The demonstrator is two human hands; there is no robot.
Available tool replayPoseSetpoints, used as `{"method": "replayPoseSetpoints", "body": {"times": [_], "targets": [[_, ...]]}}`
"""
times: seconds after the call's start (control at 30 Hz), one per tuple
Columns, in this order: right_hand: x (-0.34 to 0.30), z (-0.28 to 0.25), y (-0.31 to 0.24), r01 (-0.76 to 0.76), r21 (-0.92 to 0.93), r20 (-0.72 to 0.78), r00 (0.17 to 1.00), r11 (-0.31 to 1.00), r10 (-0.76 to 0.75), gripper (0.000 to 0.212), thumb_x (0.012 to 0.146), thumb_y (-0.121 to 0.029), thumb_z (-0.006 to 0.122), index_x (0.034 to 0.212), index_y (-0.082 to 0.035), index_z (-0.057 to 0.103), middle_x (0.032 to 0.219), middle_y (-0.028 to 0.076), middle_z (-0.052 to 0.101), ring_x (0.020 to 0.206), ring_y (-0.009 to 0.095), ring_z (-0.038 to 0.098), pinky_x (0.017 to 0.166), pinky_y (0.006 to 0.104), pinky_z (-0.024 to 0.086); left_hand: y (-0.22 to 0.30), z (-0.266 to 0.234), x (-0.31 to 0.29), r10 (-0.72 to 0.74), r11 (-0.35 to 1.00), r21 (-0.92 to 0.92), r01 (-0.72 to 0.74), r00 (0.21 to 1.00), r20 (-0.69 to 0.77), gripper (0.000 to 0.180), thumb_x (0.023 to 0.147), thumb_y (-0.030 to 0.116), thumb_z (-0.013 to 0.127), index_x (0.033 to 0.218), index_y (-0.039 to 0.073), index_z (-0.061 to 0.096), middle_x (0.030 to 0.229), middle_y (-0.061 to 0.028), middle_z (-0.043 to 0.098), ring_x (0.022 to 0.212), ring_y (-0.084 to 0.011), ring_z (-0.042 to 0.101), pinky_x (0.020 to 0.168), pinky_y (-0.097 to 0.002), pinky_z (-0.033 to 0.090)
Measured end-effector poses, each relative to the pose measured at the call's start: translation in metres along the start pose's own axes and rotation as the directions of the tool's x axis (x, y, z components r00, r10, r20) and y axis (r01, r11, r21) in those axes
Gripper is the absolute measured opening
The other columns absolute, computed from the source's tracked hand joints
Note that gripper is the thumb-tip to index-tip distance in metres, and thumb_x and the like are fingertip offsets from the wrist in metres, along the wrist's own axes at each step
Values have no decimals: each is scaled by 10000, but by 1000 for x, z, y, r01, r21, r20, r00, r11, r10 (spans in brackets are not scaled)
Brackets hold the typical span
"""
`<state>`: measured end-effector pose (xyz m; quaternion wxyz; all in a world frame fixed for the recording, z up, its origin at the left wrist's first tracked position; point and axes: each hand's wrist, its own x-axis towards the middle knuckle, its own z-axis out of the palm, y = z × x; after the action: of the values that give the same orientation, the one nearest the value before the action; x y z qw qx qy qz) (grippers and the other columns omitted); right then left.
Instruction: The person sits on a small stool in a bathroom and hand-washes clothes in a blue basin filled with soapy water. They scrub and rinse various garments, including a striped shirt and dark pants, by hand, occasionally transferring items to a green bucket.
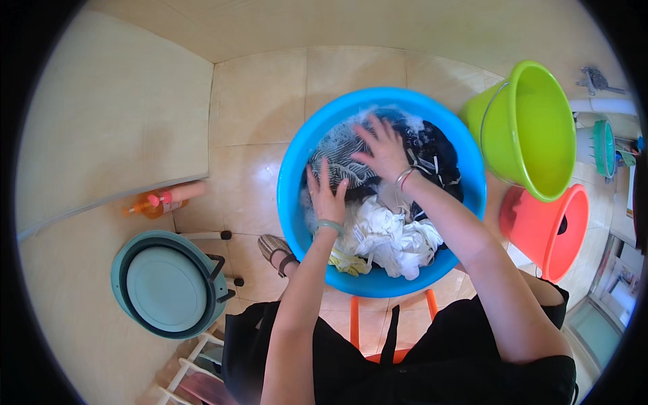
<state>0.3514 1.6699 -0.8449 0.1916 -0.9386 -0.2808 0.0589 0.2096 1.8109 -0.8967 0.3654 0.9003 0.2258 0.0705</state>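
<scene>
A round blue basin (297, 155) on the tiled floor holds wet laundry in soapy water: a striped dark garment (341, 145) at the back left, dark clothes (439, 152) at the right, white cloth (388, 236) at the front. My left hand (326, 192), with a pale green bangle on the wrist, lies with spread fingers on the clothes at the basin's left. My right hand (385, 152), bracelets on its wrist, presses flat with fingers apart on the striped garment near the middle. Neither hand closes around anything.
A lime green bucket (533, 128) and an orange-red bucket (553, 229) stand right of the basin. A teal folding tub (165, 283) leans at the left, with an orange bottle (158, 202) behind it. An orange stool (391, 317) sits under me; my sandalled foot (277, 250) is beside the basin.
</scene>
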Motion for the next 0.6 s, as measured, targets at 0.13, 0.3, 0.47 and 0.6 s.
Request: {"method": "replayPoseSetpoints", "body": {"times": [0.13,0.3,0.47,0.6], "targets": [[-1,35,4,135,-222,285,956,966,-68,559,847,-349,647,1372,-239,488,1473,171,364,1304,400,397,985,612,373,19,18,22,-124,965,249,78,977,176,643,844,132,672,1429,250,432,1462,-266,306,1273,-458,385,1059,-494,344],[35,60,17,-86,-205,512,840,975,181,364,873,-286,606,1188,-103,612,1385,192,475,1203,355,528,936,502,464,1,26,49,-71,995,91,49,964,256,640,822,67,697,1394,248,473,1403,-207,428,1217,-419,474,993,-522,414],[15,3,-14,26,443,-111,994,896,26,275,818,-326,678,1009,-128,675,1146,114,586,1019,315,591,808,414,519,64,-4,57,-404,-107,-804,585,713,573,539,941,496,546,1351,150,496,1295,-110,563,1144,-313,549,967,-497,448],[-42,-77,-69,359,353,-66,931,864,-359,270,751,-362,713,933,-167,668,1057,45,540,988,269,540,785,392,489,76,-22,65,111,-480,-573,664,694,711,519,978,517,454,1297,113,525,1174,-97,596,993,-238,597,736,-353,553]]}}
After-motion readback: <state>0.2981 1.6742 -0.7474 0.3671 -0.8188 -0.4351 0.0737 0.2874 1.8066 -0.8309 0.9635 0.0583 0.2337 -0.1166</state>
